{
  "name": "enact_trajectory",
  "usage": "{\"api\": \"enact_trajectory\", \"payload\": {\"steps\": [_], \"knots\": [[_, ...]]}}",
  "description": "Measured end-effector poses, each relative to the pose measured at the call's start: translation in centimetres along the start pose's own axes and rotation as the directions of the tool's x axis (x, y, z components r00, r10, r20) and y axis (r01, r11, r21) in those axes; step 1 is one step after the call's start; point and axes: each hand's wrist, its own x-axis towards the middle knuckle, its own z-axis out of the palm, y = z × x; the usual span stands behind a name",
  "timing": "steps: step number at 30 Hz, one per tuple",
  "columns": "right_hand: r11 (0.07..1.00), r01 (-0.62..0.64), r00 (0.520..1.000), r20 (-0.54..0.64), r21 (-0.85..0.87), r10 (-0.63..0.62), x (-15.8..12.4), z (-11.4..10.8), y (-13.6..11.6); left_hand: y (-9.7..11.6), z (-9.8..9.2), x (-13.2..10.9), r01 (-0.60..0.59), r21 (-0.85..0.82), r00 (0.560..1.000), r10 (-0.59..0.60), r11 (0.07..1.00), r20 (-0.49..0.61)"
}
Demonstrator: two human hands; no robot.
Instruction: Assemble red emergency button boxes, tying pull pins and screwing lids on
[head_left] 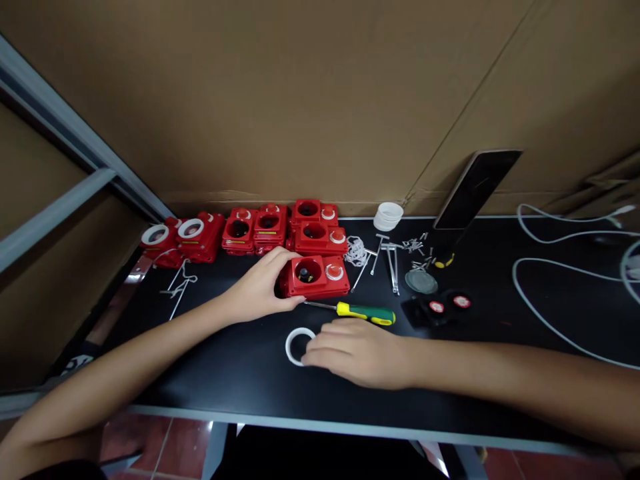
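Note:
My left hand (263,287) grips the left end of a red box (320,289), which has a round opening and an orange knob. The box rests on the black table, its opening facing up and dark parts visible inside. A white ring (291,347) lies in front of it; my right hand (355,353) has its fingers closed on the ring's right edge. Those fingertips are partly hidden behind the hand. Between the box and my right hand lies a screwdriver (367,313) with a green and yellow handle, its shaft towards the box.
Several more red boxes (270,227) line the back, two at left topped with white rings (191,229). Stacked white rings (388,216), metal T-shaped pieces (390,257), screws (423,260), a clear disc (421,281) and a propped phone-like slab (475,187) stand right, beside a loose cable (550,323).

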Motion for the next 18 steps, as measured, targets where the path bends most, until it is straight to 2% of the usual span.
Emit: {"api": "enact_trajectory", "payload": {"steps": [6, 12, 15, 18], "knots": [[0.992, -0.114, 0.990, 0.088, 0.062, 0.108, -0.3, -0.1, 2.0, -0.1, -0.8, -0.6, -0.002, -0.011, 0.999, 0.001, 1.000, -0.038], [0.983, -0.152, 0.988, 0.041, 0.100, 0.149, -0.5, -0.2, 3.1, 0.0, -2.4, -1.2, -0.032, -0.024, 0.996, 0.030, 0.999, -0.084], [0.980, -0.171, 0.985, -0.008, 0.100, 0.173, -0.5, 0.0, 3.5, 0.6, -3.5, -1.5, -0.120, -0.088, 0.989, 0.111, 0.989, -0.093], [0.976, -0.190, 0.979, -0.057, 0.108, 0.196, -0.4, 0.2, 3.8, 2.1, -4.2, -2.2, -0.219, -0.177, 0.975, 0.222, 0.960, -0.002]]}}
